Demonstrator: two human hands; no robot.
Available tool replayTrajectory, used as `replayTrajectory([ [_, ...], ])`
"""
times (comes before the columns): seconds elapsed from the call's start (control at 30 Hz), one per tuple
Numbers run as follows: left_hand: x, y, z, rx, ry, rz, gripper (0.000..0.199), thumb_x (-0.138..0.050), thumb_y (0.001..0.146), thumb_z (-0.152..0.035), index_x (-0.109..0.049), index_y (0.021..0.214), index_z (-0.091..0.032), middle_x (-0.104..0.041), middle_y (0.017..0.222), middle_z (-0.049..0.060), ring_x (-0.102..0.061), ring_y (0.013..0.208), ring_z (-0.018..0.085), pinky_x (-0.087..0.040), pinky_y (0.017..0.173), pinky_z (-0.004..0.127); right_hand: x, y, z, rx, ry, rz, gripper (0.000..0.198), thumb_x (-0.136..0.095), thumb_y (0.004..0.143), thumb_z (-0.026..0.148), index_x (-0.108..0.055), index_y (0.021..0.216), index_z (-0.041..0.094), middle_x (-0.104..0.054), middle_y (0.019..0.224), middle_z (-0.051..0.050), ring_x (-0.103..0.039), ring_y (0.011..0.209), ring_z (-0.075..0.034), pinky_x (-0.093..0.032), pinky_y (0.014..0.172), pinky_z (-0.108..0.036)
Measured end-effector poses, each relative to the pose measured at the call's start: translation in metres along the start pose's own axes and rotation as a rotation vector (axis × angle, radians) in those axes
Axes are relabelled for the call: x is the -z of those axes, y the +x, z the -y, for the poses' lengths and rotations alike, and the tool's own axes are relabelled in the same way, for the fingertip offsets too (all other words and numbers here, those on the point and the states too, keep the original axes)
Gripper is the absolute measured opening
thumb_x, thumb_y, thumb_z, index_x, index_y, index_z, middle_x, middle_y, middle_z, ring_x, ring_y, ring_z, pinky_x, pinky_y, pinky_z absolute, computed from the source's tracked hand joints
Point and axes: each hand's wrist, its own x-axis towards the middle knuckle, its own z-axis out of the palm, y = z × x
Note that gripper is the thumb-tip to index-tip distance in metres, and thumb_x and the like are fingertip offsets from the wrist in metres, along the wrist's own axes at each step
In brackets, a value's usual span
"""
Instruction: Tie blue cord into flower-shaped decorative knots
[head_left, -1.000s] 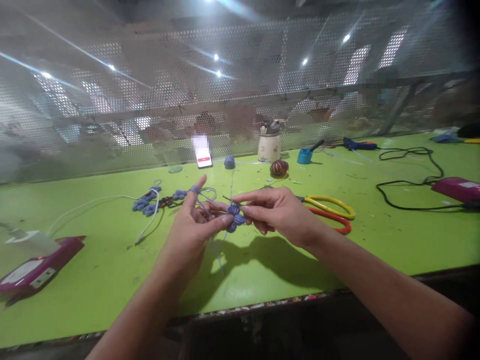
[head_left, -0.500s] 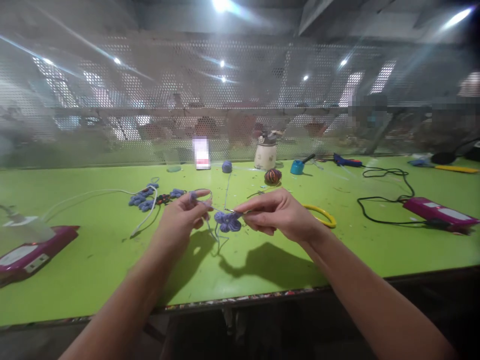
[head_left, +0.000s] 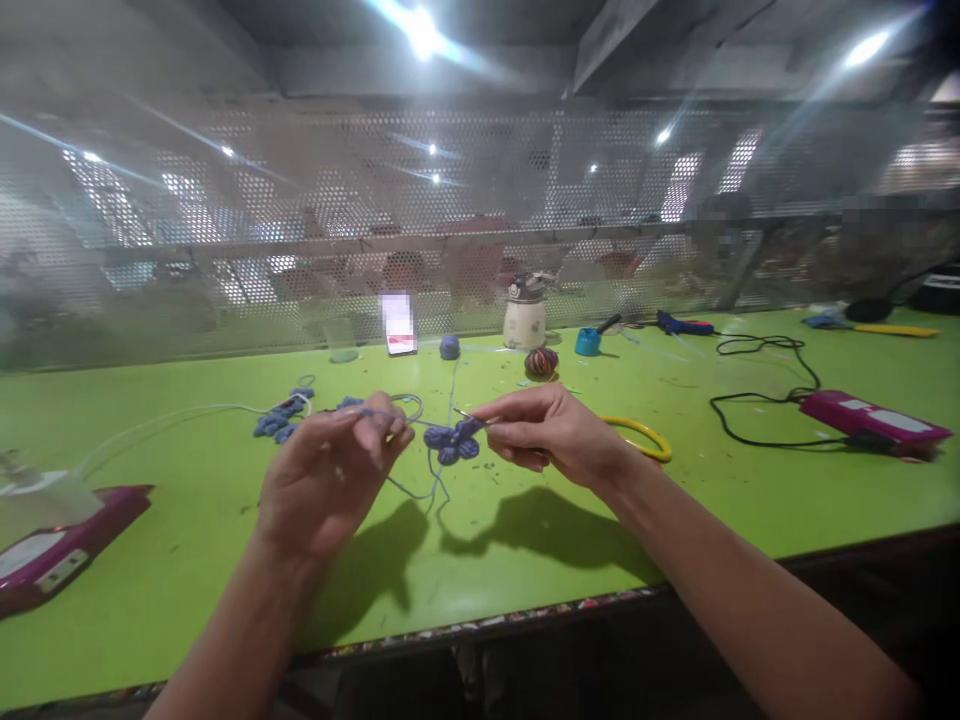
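A purple crocheted flower (head_left: 453, 442) hangs between my hands, close to the fingertips of my right hand (head_left: 544, 430). That hand is closed on a thin metal crochet hook (head_left: 465, 414), whose tip points left above the flower. My left hand (head_left: 337, 455) is closed round the blue-purple yarn (head_left: 409, 424), which loops over its fingers and runs to the flower. Loose strands dangle below the flower. From the work, one strand leads back to a small purple yarn ball (head_left: 449, 347).
Finished blue crocheted pieces (head_left: 277, 420) lie left beside a white cable. A multicoloured yarn ball (head_left: 541, 362), a cream bottle (head_left: 525, 318), a phone (head_left: 399, 325) and a blue pot (head_left: 588, 342) stand behind. Yellow ring (head_left: 637, 438) and purple power strips (head_left: 874, 420) flank my arms.
My left hand has turned and moved slightly left, its fingers now curled on the yarn. My right hand stays nearly in place with the hook. The whole view has tilted a little.
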Motion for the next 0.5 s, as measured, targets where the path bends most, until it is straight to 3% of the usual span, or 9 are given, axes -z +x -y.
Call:
replayTrajectory([
  [0.1,-0.003,0.001,0.005,-0.036,-0.036,-0.059,0.015,-0.068,0.08,-0.032,-0.077,0.083,-0.02,-0.067,0.09,0.004,-0.061,0.102,0.021,-0.051,0.094,0.035,-0.005,-0.001,-0.003,-0.021,-0.004,0.01,0.021,-0.078,0.073,0.019,-0.08,0.094,0.02,-0.06,0.053,0.002,-0.042,0.042,-0.004,-0.023,0.038,-0.017],
  [0.13,-0.005,0.001,0.006,-0.031,-0.022,-0.048,0.019,-0.07,0.079,-0.032,-0.076,0.096,-0.023,-0.068,0.098,0.005,-0.061,0.107,0.023,-0.051,0.095,0.036,-0.006,-0.001,-0.003,-0.023,-0.001,0.013,0.021,-0.079,0.073,0.019,-0.08,0.094,0.02,-0.06,0.053,0.002,-0.042,0.042,-0.004,-0.023,0.038,-0.017],
  [0.2,-0.008,0.001,0.01,-0.004,0.038,0.01,0.051,-0.077,0.074,-0.024,-0.066,0.123,-0.031,-0.069,0.107,0.005,-0.062,0.108,0.024,-0.051,0.092,0.036,-0.008,-0.002,-0.004,-0.027,0.015,0.009,0.021,-0.079,0.072,0.02,-0.08,0.093,0.02,-0.06,0.053,0.003,-0.042,0.042,-0.004,-0.024,0.037,-0.017],
  [0.3,-0.013,0.0,0.014,0.044,0.148,0.043,0.099,-0.08,0.066,-0.007,-0.034,0.148,-0.037,-0.071,0.099,0.003,-0.067,0.091,0.019,-0.053,0.082,0.03,-0.008,-0.002,-0.004,-0.037,0.031,-0.006,0.02,-0.079,0.072,0.02,-0.08,0.092,0.019,-0.06,0.053,0.002,-0.042,0.041,-0.004,-0.024,0.037,-0.017],
  [0.4,-0.018,-0.002,0.016,0.087,0.241,-0.019,0.113,-0.078,0.068,-0.004,-0.011,0.155,-0.029,-0.072,0.081,0.002,-0.069,0.08,0.018,-0.054,0.075,0.029,-0.009,-0.003,-0.003,-0.044,0.04,0.0,0.02,-0.079,0.072,0.019,-0.08,0.092,0.02,-0.06,0.053,0.002,-0.042,0.042,-0.004,-0.024,0.037,-0.017],
  [0.5,-0.021,-0.003,0.017,0.075,0.302,-0.065,0.12,-0.08,0.065,-0.005,-0.003,0.156,-0.023,-0.072,0.076,0.002,-0.069,0.074,0.018,-0.055,0.073,0.028,-0.009,-0.003,-0.003,-0.055,0.019,0.007,0.021,-0.078,0.074,0.019,-0.08,0.094,0.02,-0.06,0.054,0.002,-0.042,0.042,-0.004,-0.024,0.037,-0.017],
])
